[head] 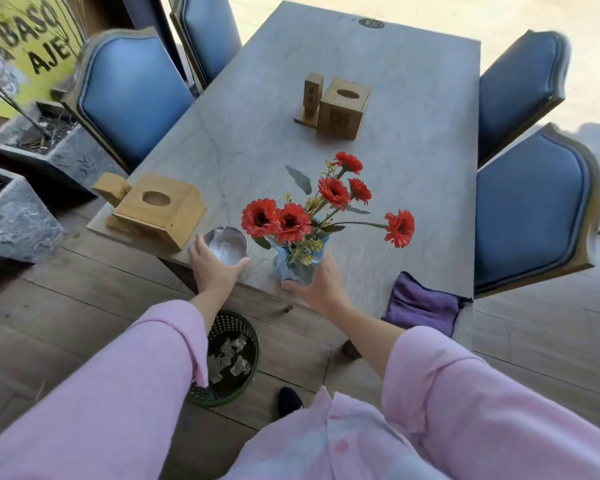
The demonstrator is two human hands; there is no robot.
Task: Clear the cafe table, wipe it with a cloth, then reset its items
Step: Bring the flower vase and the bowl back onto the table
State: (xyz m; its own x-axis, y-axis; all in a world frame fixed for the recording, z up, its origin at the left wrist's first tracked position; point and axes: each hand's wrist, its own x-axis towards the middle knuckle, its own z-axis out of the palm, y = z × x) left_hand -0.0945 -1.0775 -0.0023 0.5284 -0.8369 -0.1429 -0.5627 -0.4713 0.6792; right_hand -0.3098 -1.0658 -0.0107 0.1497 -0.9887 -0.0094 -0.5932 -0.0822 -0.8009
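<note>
On the grey marble table (378, 140), near its front edge, stands a blue vase (293, 268) with red flowers (291, 221). My right hand (321, 285) grips the vase from the right and below. Left of it sits a small silver ashtray (226, 244), and my left hand (212, 268) curls round its near rim. A purple cloth (423, 306) lies folded at the front right corner. One wooden tissue box (160, 209) with a small wooden stand sits at the front left corner, a second wooden tissue box (343, 109) with its stand sits mid-table.
Blue padded chairs flank the table: chairs on the left (129, 98) and chairs on the right (530, 209). A green mesh bin (243, 344) with crumpled paper stands on the wooden floor under the table's front edge. Grey stone planters (11, 216) stand at far left.
</note>
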